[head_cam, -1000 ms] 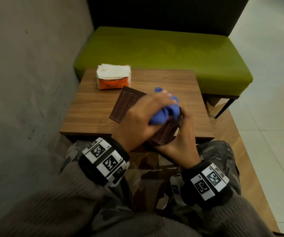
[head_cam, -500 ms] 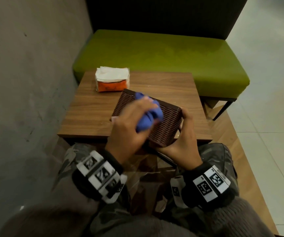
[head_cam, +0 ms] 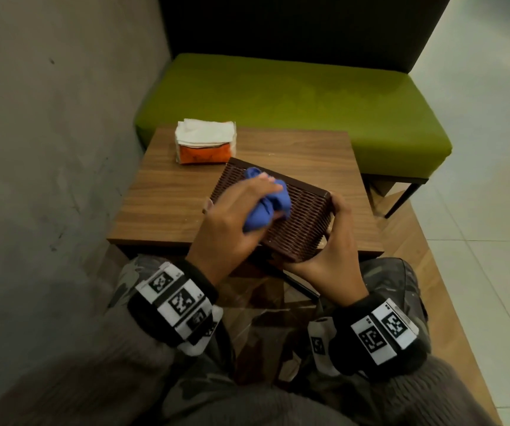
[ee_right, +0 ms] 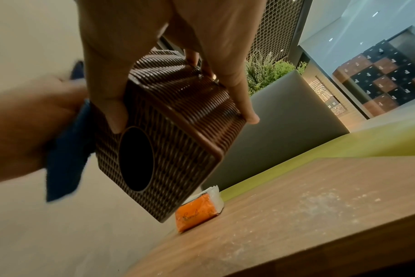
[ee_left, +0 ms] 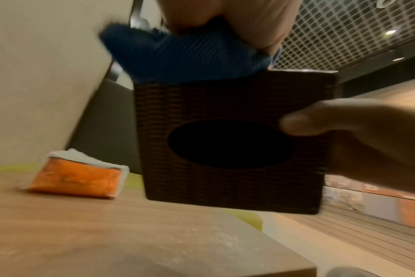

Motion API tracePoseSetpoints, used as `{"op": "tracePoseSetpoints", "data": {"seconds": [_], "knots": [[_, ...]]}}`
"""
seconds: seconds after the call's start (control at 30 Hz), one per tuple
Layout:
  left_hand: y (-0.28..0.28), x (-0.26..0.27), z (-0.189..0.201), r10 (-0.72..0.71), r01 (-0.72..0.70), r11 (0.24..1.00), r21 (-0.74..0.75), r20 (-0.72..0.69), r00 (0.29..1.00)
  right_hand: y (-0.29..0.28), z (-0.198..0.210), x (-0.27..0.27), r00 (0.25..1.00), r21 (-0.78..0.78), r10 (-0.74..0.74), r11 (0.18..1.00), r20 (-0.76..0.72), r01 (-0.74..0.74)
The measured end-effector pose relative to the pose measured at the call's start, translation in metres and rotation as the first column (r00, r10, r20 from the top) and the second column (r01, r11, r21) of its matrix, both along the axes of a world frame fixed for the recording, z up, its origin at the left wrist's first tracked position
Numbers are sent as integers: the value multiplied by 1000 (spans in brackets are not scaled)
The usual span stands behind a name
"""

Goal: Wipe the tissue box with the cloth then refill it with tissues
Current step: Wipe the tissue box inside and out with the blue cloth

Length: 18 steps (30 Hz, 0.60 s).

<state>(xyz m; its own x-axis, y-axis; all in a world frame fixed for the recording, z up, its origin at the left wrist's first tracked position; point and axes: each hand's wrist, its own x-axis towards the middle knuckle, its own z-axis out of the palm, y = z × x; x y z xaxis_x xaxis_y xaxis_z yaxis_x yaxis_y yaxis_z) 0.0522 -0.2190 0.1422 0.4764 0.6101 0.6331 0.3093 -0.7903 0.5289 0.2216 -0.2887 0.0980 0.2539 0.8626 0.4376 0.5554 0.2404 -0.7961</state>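
A dark brown woven tissue box [head_cam: 296,216] is held tilted above the near edge of the wooden table [head_cam: 161,198]. My right hand [head_cam: 336,241] grips its right end, thumb by the oval opening [ee_right: 135,159]. My left hand [head_cam: 238,213] clutches a bunched blue cloth [head_cam: 267,204] and presses it on the box's upper face. In the left wrist view the cloth [ee_left: 185,58] lies along the top edge of the box [ee_left: 232,142]. An orange pack of white tissues [head_cam: 204,146] lies at the table's far left corner.
A green upholstered bench [head_cam: 293,106] with a dark backrest stands behind the table. A grey concrete wall [head_cam: 47,133] runs along the left. Tiled floor [head_cam: 487,179] lies to the right. Pale dust specks [ee_right: 320,202] sit on the tabletop.
My left hand has slid the blue cloth leftward across the box's upper face, from its right end toward the middle. The right hand keeps its grip on the box.
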Motion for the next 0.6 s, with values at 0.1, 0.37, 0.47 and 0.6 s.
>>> {"op": "tracePoseSetpoints", "data": {"seconds": [0.1, 0.37, 0.47, 0.6], "knots": [[31, -12, 1, 297, -268, 943, -195, 138, 945, -4, 5, 5, 1000, 11, 15, 1000, 20, -15], [5, -13, -5, 193, -177, 975, -138, 113, 975, 1, 0, 1, 1000, -18, 10, 1000, -9, -10], [27, -25, -13, 353, -311, 891, -331, 72, 933, -1, 3, 1, 998, 4, 45, 999, 31, -46], [56, -61, -29, 423, -254, 688, -680, 90, 902, -8, 11, 8, 984, -69, 62, 995, -167, -75]]}}
